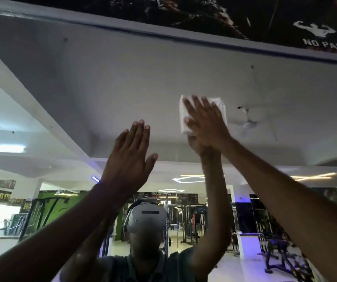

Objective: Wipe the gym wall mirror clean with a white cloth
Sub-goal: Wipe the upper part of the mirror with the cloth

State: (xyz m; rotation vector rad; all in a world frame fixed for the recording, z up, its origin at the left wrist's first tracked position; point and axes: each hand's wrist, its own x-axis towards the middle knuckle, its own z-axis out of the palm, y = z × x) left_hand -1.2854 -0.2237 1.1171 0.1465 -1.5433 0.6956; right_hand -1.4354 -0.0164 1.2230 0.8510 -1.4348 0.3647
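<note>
white cloth (186, 119), black poster (204, 15) with white lettering, green wall panel (47, 208)

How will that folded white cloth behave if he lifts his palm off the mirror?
The white cloth looks soft and light, probably floppy. Only the flat right hand pins it against the upright mirror, so it would likely drop. Its folded layers would probably fall open.

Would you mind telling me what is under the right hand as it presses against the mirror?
A folded white cloth lies under the right hand, flat against the mirror. Its edges show left of and above the fingers; its middle and the glass behind it are covered.
</note>
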